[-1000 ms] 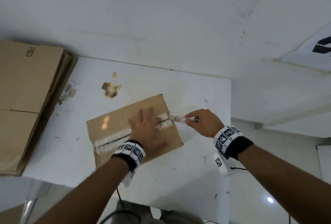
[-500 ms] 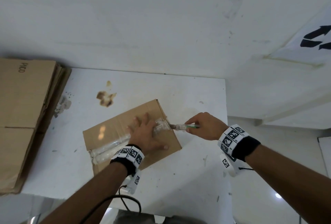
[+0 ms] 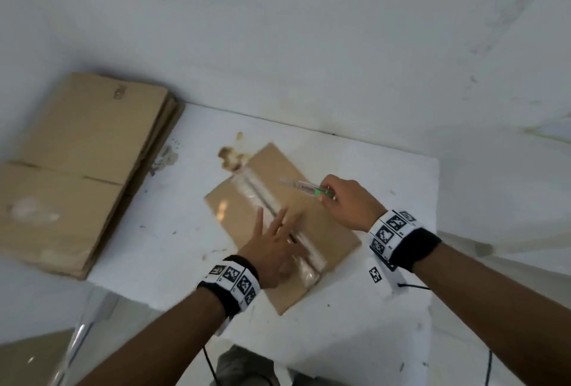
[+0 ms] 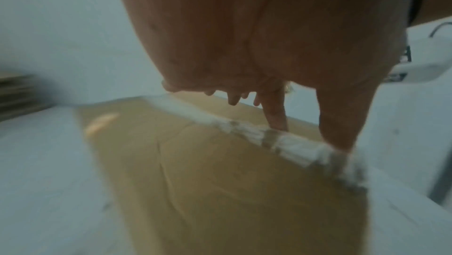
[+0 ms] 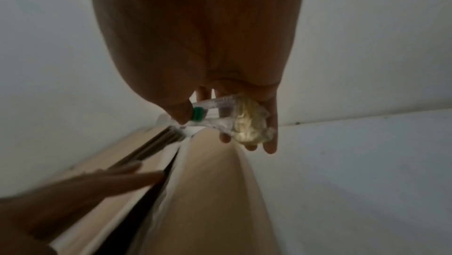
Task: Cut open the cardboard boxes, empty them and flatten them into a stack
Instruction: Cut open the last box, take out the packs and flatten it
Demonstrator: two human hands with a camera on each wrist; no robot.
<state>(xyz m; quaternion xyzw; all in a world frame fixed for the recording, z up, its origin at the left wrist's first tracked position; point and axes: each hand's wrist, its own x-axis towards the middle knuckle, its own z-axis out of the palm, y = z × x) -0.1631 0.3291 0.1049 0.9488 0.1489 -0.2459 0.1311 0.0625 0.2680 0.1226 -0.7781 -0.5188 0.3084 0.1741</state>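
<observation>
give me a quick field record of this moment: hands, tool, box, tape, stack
left hand: fingers straight, flat on the box top
right hand: grips the cutter
cutter: clear body, green slider, above the box
box: on the white table, seam parted in a dark slit
tape: clear strip along the seam
flattened stack: cardboard sheets at the table's left

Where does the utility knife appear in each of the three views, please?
Head: utility knife right of centre, held by the right hand above the box.
Left wrist: not in view.
Right wrist: centre, in the fingers.
Shared landmark: the box's taped seam.
</observation>
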